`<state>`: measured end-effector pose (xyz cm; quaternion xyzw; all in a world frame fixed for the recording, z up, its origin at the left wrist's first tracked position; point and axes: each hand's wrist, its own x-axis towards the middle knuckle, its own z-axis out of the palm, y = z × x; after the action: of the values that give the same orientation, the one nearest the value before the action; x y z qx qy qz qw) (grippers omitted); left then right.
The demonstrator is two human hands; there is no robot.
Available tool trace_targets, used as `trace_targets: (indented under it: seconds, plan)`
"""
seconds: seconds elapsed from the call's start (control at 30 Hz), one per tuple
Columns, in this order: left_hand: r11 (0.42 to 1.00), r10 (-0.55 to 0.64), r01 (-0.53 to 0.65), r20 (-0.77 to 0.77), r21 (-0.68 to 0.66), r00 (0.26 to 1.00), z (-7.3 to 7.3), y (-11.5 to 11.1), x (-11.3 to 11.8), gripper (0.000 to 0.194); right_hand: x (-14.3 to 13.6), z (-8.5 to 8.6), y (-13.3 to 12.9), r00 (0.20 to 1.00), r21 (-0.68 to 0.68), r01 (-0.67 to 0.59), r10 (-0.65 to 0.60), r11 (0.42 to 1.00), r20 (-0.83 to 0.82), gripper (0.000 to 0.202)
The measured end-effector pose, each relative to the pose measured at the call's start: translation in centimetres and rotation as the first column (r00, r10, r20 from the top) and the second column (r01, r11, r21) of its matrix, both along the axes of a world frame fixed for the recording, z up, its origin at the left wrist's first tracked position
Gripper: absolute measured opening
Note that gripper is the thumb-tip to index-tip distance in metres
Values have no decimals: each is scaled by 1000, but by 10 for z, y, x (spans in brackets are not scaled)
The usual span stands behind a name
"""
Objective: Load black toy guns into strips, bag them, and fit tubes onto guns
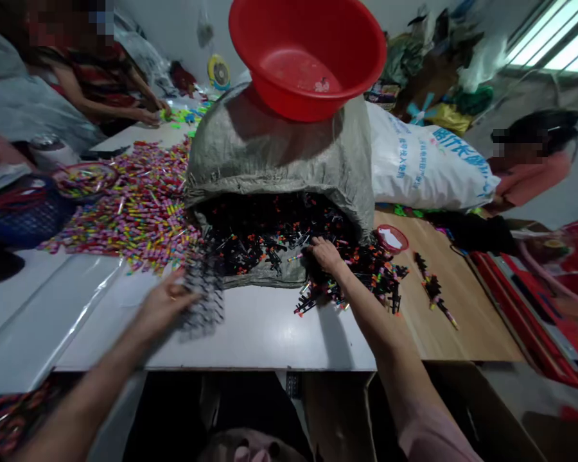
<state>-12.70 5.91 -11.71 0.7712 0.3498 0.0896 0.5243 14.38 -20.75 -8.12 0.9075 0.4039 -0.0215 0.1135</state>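
Observation:
My left hand point(166, 298) is closed on the edge of a blurred see-through sheet point(202, 301) with rows of dark marks, held above the white table. At the mouth of a grey woven sack point(270, 154), my right hand point(326, 255) reaches into small black plastic pieces point(250, 250) with orange tips. Its fingers are bent down among them, and what they grip is hidden. A heap of the same black pieces point(380, 276), mixed with coloured sticks, spills beside my right wrist. Left of the sack lies a wide pile of pink and yellow wrapped sticks point(139, 205).
A red basin point(313, 70) rests on the sack. To its right lie a stuffed white sack point(424, 160), a small red dish point(392, 237) and a row of joined black pieces point(433, 289). One person point(106, 83) works at far left; another point(534, 160) is at right.

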Motion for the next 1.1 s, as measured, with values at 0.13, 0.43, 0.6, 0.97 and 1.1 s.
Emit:
trace_targets:
  seconds: [0.13,0.43,0.6,0.97,1.1]
  plan:
    - [946,-223,197,-76,-256,972,-34,-101,-19,71,-2,15,-12,998,52,-57,58,997,-17,24]
    - [360,-616,634,-337,684,713,-51,-106,-26,41,-129,-39,4,873,736,397,21,549,-486,23]
    - [291,-591,575,-329,764,737,-72,-136,-27,49,-168,-87,39,654,639,664,115,388,-748,25]
    - [404,-531,445,-192,799,825,-77,-160,-30,39,-180,-95,68,869,438,349,-111,828,-482,16]
    - [405,-506,408,-171,818,845,-79,-159,-32,34,-174,-80,71,890,327,217,-49,920,-453,21]
